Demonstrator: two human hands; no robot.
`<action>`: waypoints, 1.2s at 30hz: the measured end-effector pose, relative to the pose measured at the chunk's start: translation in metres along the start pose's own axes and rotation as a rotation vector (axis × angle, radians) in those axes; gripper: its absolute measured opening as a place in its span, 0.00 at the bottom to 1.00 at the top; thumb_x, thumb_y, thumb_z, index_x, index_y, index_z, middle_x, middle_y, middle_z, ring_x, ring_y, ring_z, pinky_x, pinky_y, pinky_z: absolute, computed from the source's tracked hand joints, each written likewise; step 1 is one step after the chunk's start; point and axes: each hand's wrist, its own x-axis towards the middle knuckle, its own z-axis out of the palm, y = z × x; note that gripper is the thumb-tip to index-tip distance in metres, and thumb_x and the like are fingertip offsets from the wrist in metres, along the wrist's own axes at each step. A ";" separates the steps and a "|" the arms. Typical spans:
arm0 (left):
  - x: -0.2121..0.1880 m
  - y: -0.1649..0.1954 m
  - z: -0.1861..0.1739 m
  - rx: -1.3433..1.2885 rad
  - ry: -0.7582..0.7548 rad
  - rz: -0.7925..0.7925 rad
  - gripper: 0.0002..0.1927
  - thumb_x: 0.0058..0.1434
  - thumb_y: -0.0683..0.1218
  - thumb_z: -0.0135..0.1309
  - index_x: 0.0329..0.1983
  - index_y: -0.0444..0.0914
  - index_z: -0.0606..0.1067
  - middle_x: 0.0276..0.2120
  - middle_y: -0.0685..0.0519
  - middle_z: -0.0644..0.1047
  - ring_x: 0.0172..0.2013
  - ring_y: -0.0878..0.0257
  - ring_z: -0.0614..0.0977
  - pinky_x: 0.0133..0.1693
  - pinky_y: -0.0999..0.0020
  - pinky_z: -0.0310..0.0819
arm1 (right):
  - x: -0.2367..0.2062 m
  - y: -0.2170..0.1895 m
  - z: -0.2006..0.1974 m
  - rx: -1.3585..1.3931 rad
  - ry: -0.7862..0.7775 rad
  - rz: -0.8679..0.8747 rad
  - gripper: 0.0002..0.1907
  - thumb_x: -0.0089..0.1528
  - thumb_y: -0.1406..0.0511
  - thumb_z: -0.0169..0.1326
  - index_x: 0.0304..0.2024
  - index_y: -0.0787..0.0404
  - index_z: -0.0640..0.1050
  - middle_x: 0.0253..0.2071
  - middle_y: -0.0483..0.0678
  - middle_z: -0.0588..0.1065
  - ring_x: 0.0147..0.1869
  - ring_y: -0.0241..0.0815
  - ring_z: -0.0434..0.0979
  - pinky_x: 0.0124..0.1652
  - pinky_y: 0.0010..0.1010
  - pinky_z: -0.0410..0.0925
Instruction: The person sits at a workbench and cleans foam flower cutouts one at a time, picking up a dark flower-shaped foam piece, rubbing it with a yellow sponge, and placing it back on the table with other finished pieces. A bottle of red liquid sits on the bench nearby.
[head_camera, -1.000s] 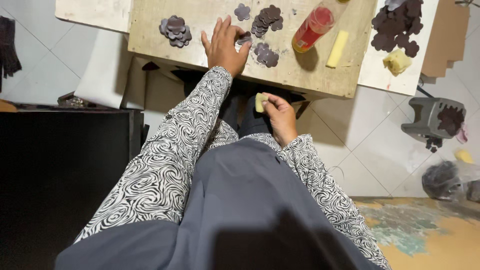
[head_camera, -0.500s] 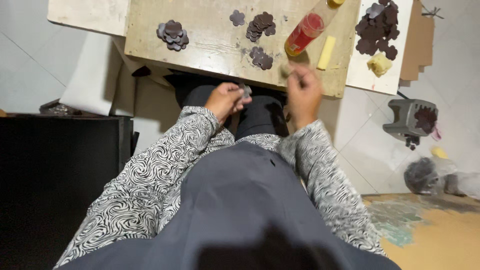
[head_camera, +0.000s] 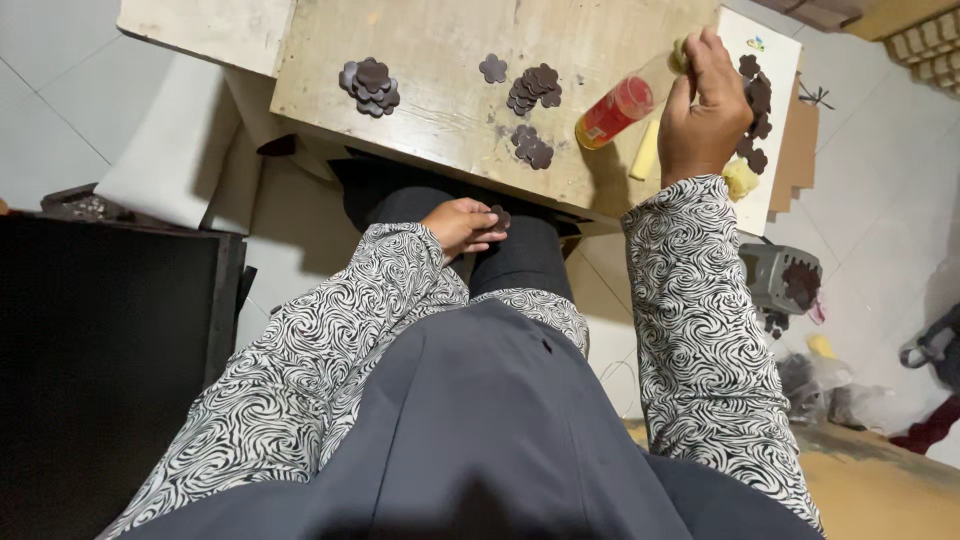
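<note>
A low wooden board (head_camera: 440, 60) lies ahead of the knees, with a white sheet (head_camera: 775, 60) at its right end. On the board: a stacked dark flower-shaped cluster (head_camera: 370, 86) at left, a single dark flower piece (head_camera: 492, 68) near the middle, a loose pile of flower pieces (head_camera: 532, 88) just beside it, and a smaller pair (head_camera: 534, 151) nearer the front edge. A red-labelled glue bottle (head_camera: 615, 110) lies tilted on the board, with a pale yellow stick (head_camera: 646, 158) just right of it. More dark pieces (head_camera: 756, 98) lie on the white sheet, partly hidden by the right arm. On the floor at right sits a grey tool (head_camera: 780, 285).

Left hand (head_camera: 462, 226) is low, in front of the board's near edge, over the lap, fingers pinched on a small dark flower cutout (head_camera: 500, 216). Right hand (head_camera: 705, 108) is up over the board's right end, fingers curled around a small pale yellowish piece (head_camera: 680, 55) near the bottle's upper end; whether hand touches bottle cannot be told.
</note>
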 end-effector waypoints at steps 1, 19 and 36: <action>0.000 0.001 0.000 -0.011 0.000 0.005 0.13 0.69 0.48 0.50 0.53 0.38 0.71 0.50 0.53 0.82 0.51 0.63 0.84 0.48 0.67 0.76 | 0.000 -0.001 0.001 0.021 0.001 0.011 0.18 0.67 0.77 0.55 0.59 0.63 0.81 0.61 0.59 0.77 0.65 0.50 0.81 0.62 0.35 0.75; 0.005 0.004 0.005 -0.061 -0.025 -0.017 0.12 0.68 0.48 0.50 0.52 0.40 0.73 0.49 0.55 0.82 0.52 0.62 0.83 0.49 0.64 0.74 | 0.001 0.005 0.014 -0.129 0.025 0.058 0.10 0.71 0.68 0.58 0.54 0.65 0.82 0.51 0.57 0.78 0.56 0.54 0.77 0.55 0.41 0.71; -0.005 0.011 0.005 -0.062 0.018 0.043 0.13 0.68 0.46 0.52 0.53 0.36 0.72 0.48 0.49 0.81 0.50 0.59 0.84 0.38 0.67 0.72 | 0.001 0.001 0.000 0.585 0.255 0.433 0.08 0.76 0.69 0.57 0.51 0.71 0.76 0.40 0.52 0.73 0.40 0.40 0.71 0.40 0.27 0.65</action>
